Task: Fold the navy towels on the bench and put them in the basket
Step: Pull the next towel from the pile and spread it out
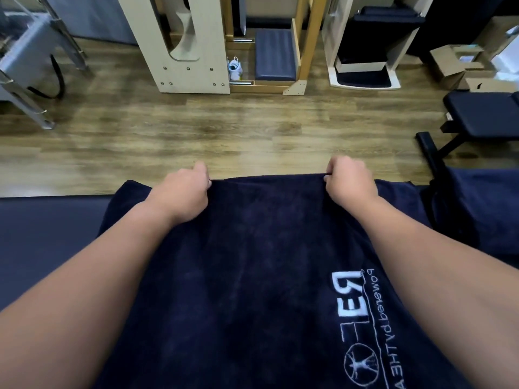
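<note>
Towel: navy terry towel with white embroidered logo [252, 276], spread over the dark blue padded bench [42, 234].
Left hand [182, 192]: far towel edge is pinched, fingers curled.
Right hand [348, 181]: same edge is gripped, well apart from the left.

I can't see my fingertips: both the left hand [185, 192] and the right hand [348, 182] curl over the towel [252, 276] edge. The towel's near end and its logo [362, 332] run off the bottom. The bench [47, 234] is mostly covered.
</note>
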Action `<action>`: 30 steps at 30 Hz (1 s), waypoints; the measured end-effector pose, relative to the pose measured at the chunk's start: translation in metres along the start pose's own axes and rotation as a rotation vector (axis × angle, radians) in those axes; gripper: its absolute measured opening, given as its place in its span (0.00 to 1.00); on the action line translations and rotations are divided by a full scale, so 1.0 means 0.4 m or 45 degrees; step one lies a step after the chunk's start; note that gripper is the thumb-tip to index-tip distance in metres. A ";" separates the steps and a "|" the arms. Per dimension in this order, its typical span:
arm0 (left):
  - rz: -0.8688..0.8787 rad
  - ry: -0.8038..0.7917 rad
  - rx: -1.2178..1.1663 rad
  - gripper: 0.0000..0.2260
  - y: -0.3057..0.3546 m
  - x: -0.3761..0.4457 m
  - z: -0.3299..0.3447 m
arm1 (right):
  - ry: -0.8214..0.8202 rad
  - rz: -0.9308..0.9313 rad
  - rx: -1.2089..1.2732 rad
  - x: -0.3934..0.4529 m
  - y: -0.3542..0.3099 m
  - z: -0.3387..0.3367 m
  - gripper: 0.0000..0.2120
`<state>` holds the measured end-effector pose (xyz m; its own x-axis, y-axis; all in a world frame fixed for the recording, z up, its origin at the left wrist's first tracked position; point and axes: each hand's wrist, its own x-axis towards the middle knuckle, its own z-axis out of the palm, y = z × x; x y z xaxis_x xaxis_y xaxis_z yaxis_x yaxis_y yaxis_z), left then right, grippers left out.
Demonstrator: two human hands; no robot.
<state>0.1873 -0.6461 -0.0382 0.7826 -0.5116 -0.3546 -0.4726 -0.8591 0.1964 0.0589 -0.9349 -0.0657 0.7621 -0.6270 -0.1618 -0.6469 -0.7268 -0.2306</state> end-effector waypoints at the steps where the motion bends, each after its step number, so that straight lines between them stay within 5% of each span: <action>1: -0.024 0.050 0.024 0.10 -0.004 0.000 -0.004 | -0.025 -0.020 -0.047 -0.004 -0.006 0.004 0.08; 5: -0.146 0.014 0.260 0.05 -0.057 -0.002 -0.010 | -0.248 -0.382 -0.028 -0.022 -0.084 0.034 0.16; 8: -0.190 -0.173 0.404 0.13 -0.108 -0.007 -0.011 | -0.374 -0.558 -0.150 -0.031 -0.160 0.056 0.14; 11: -0.136 -0.135 0.521 0.12 -0.143 -0.003 -0.011 | -0.367 -0.604 -0.232 -0.037 -0.223 0.065 0.11; 15: -0.103 0.012 0.407 0.08 -0.197 0.015 -0.043 | -0.424 -0.572 -0.300 -0.022 -0.266 0.054 0.06; 19: -0.097 0.272 0.173 0.14 -0.248 0.035 -0.063 | -0.115 -0.397 -0.141 -0.017 -0.273 0.064 0.08; 21: -0.151 0.189 0.187 0.18 -0.263 0.031 -0.048 | -0.071 -0.355 -0.062 -0.032 -0.276 0.086 0.10; 25: -0.438 0.001 0.272 0.10 -0.299 0.008 -0.003 | -0.284 -0.488 -0.130 -0.053 -0.287 0.123 0.16; 30: -0.562 0.181 -0.070 0.09 -0.343 0.003 -0.003 | -0.294 -0.265 -0.152 -0.032 -0.276 0.128 0.11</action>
<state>0.2536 -0.5289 -0.0646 0.9537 -0.0902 -0.2870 -0.0625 -0.9926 0.1042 0.1218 -0.8322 -0.0874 0.8552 -0.3915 -0.3396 -0.4650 -0.8689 -0.1694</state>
